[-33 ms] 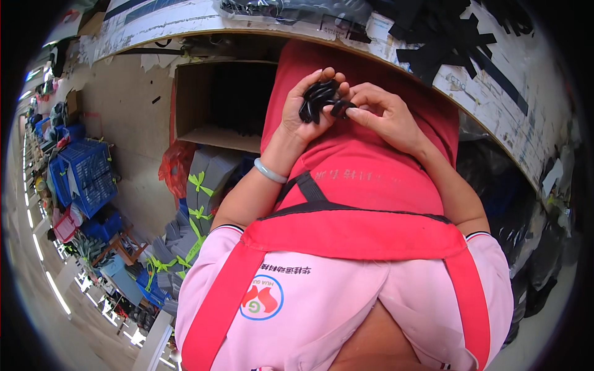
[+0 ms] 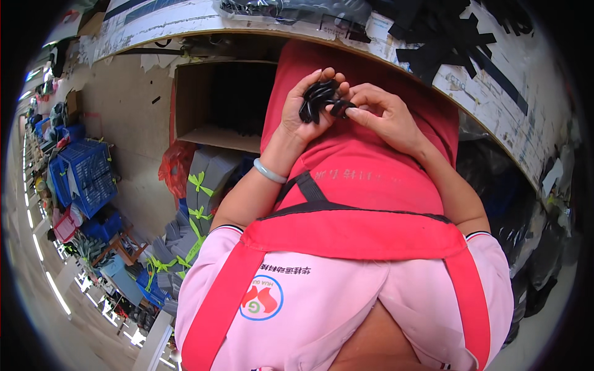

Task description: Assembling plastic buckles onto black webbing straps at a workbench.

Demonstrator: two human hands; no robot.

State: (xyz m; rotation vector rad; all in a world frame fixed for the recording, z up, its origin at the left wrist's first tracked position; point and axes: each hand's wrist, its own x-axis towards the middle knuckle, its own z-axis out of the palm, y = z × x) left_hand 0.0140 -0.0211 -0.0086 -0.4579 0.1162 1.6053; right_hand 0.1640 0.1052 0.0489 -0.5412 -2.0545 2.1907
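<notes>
My left hand point(image 2: 303, 114) is raised over my lap and closed around a bunch of small black loop-shaped pieces point(image 2: 317, 98). My right hand point(image 2: 387, 120) meets it from the right, and its fingertips pinch one black piece point(image 2: 342, 109) at the edge of the bunch. Both hands hover above my red apron point(image 2: 365, 179), just below the curved edge of the workbench point(image 2: 260, 28). A pale green bangle point(image 2: 270, 172) sits on my left wrist.
Black tape strips point(image 2: 442, 40) lie on the white bench top. Under the bench stands an open cardboard box point(image 2: 207, 133). Grey bundles tied with green straps point(image 2: 199, 198), a red bag point(image 2: 173, 170) and blue crates point(image 2: 83, 173) fill the floor to my left.
</notes>
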